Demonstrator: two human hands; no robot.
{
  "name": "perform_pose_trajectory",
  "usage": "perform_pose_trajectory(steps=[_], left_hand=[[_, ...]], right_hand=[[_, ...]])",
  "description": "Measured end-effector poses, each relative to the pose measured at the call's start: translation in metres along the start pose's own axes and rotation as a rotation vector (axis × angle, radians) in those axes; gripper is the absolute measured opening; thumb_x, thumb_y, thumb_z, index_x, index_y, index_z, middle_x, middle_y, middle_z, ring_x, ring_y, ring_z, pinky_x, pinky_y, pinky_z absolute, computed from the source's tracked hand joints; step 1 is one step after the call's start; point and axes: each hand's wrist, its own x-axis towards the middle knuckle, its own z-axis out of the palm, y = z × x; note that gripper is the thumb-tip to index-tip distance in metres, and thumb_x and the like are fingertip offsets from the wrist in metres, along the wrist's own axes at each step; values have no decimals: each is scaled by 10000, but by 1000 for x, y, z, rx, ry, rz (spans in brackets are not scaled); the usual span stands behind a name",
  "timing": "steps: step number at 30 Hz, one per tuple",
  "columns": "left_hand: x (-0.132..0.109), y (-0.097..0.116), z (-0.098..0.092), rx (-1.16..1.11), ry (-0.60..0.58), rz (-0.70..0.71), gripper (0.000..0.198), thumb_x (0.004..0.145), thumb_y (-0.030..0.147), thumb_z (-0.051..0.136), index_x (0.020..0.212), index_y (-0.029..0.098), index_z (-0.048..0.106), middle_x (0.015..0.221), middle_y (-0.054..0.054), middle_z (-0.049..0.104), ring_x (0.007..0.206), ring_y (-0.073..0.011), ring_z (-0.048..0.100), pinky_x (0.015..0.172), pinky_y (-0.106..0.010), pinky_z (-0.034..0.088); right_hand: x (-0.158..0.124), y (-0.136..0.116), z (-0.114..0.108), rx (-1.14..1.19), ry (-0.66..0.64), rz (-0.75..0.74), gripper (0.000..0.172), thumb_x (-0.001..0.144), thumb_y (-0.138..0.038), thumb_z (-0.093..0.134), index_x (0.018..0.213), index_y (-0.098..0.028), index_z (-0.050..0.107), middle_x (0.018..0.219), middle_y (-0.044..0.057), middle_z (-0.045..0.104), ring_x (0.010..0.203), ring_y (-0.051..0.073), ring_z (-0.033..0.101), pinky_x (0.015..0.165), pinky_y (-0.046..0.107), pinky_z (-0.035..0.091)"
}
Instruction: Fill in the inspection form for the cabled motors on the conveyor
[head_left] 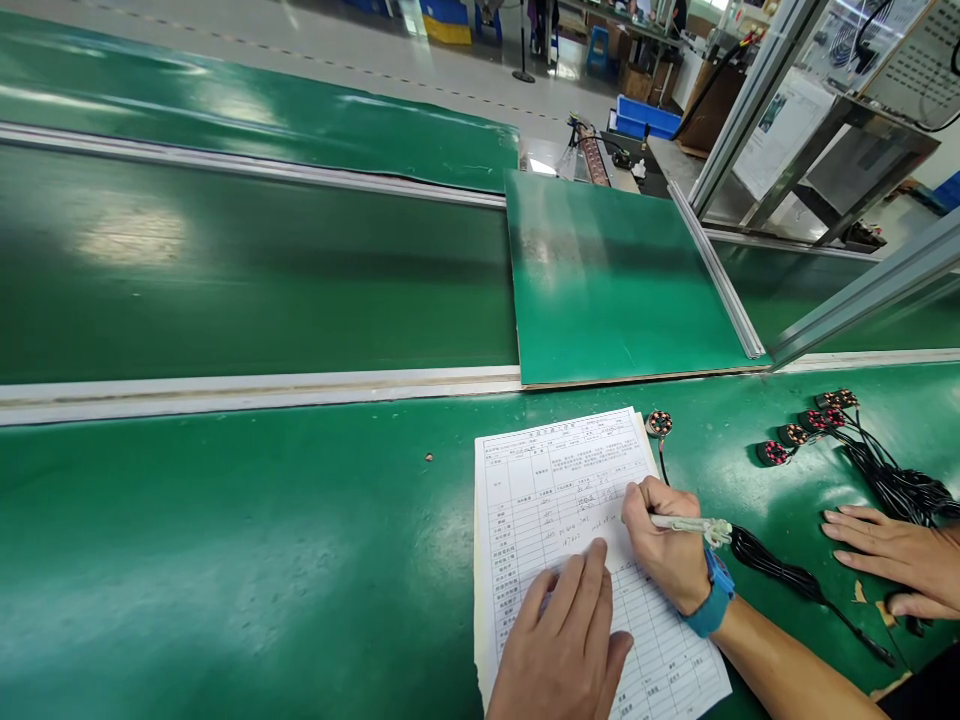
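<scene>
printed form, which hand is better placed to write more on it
Right, it seems: the right hand grips the pen over the form, while the left hand lies palm down on it.

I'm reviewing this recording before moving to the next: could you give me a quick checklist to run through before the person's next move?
1. Pen held in the right hand: ok.
2. Left hand resting on the printed form: ok.
3. Pen's tip on the form: cannot tell, the right hand hides it.
4. Handwriting readable: cannot tell, too small.
5. Other person's hand off the form: ok.
6. Table free of brown scraps: not ok, some lie beside that hand.
</scene>
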Motion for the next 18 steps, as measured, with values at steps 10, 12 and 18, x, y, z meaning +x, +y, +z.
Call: perform_pose_trajectory(steps=[10,12,18], left_hand=[[-1,1,1,24,-9,-5,410,1049,346,389,1151,105,704,1353,-105,669,1188,-254,575,995,-416,371],[-2,1,0,28,-5,2,411,1049,347,388,1139,105,708,1348,-106,671,1185,-255,573,998,-417,368],[4,-2,-2,10,10,57,439,1044,355,380,1218,80,674,1384,-118,645,1225,-258,557,1031,-407,358]], right_hand=[[-1,1,-4,24,12,9,467,998,-292,483,567,-212,322,488,-68,344,454,79,302,478,253,253],[-1,0,-5,79,46,-9,471,1005,-286,493,559,-210,361,473,-64,400,431,78,357,468,242,282],[0,-2,-7,124,91,-68,459,1010,-293,544,576,-204,422,497,-55,477,438,80,414,480,233,315]])
